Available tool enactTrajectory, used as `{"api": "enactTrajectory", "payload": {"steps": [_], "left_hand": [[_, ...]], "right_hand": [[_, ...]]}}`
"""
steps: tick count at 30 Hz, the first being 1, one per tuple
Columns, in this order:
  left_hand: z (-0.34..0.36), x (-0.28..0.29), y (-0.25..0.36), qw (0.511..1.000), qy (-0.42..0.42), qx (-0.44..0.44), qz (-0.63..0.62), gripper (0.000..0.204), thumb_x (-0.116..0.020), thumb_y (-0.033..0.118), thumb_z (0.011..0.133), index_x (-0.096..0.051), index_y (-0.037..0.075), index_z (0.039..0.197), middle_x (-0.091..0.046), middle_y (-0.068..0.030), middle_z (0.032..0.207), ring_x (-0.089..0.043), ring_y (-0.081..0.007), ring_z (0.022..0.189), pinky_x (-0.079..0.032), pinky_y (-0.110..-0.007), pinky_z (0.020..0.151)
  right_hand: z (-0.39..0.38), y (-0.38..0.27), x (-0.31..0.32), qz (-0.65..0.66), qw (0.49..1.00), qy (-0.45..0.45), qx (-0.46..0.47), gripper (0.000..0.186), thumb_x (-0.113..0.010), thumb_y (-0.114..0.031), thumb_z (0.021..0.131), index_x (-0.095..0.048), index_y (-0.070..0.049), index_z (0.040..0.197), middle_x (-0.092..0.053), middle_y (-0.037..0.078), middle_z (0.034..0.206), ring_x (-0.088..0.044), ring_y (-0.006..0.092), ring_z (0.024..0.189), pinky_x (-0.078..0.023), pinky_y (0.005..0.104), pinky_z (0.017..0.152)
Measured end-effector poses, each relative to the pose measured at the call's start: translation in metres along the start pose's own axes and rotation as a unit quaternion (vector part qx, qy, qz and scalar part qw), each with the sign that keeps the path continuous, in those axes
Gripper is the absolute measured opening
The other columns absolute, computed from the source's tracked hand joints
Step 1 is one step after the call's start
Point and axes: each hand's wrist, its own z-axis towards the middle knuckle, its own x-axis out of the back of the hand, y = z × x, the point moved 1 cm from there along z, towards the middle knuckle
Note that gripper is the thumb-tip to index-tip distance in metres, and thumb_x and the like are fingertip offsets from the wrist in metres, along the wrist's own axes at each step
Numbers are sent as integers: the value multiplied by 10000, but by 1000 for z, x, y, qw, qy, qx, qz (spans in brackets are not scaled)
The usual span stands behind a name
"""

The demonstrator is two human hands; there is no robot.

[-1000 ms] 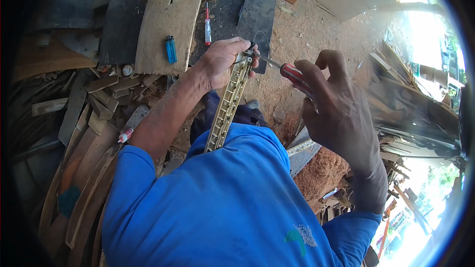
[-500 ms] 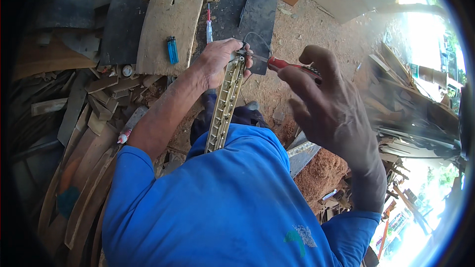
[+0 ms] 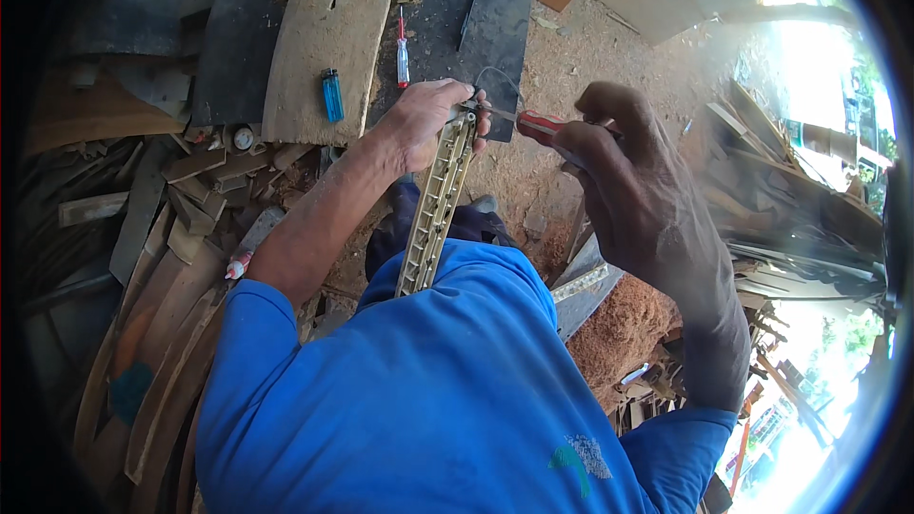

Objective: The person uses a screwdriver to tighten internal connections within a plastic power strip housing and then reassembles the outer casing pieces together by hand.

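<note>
My left hand (image 3: 433, 122) grips the upper end of a long, pale ribbed strip (image 3: 430, 214) with small metal fittings; its lower end rests against my blue shirt. A small black part with a thin wire loop sits at the held end. My right hand (image 3: 633, 181) is closed around a red-handled screwdriver (image 3: 541, 126), whose shaft points left to that end. Beyond my hands, a clear-handled screwdriver (image 3: 403, 64) with a red tip lies on a dark board, and a blue lighter (image 3: 332, 94) lies on a pale board.
A dark board (image 3: 500, 14) and a curved plywood board (image 3: 295, 76) lie ahead. Wood offcuts (image 3: 152, 266) are piled at the left, more planks (image 3: 781, 181) at the right. A heap of sawdust (image 3: 619, 328) sits to my lower right, beside a board leaning there.
My right hand and screwdriver have risen and moved slightly left toward the strip's end, with the fingers shifting on the handle. My left hand still grips the strip, almost unmoved.
</note>
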Motion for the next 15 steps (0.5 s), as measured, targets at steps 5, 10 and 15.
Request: {"api": "enactTrajectory", "payload": {"steps": [5,10,15], "left_hand": [[4,9,-4,1000,-21,12,-16,218,-436,164,1061,-571,-7,1065,-642,-150,891,-666,-257,787,-574,-431,713],[5,5,-3,999,-32,-5,-20,226,-439,160,1061,-569,-23,1085,-631,-144,929,-661,-248,835,-582,-423,726],[3,1,-3,998,-45,23,-39,204,-446,151,1058,-556,-19,1085,-619,-138,951,-660,-246,842,-582,-423,723]], "right_hand": [[6,-19,4,-23,995,-80,-45,405,-774,-158,839,-591,-122,1199,-553,124,1053,-652,262,785,-549,395,654],[4,-14,6,1,981,-130,-142,347,-747,-98,854,-601,-128,1168,-499,101,978,-643,254,796,-537,380,640],[-6,-2,-1,11,1000,-11,-18,268,-717,-148,903,-617,-132,1151,-498,94,966,-639,246,828,-528,365,619]]}}
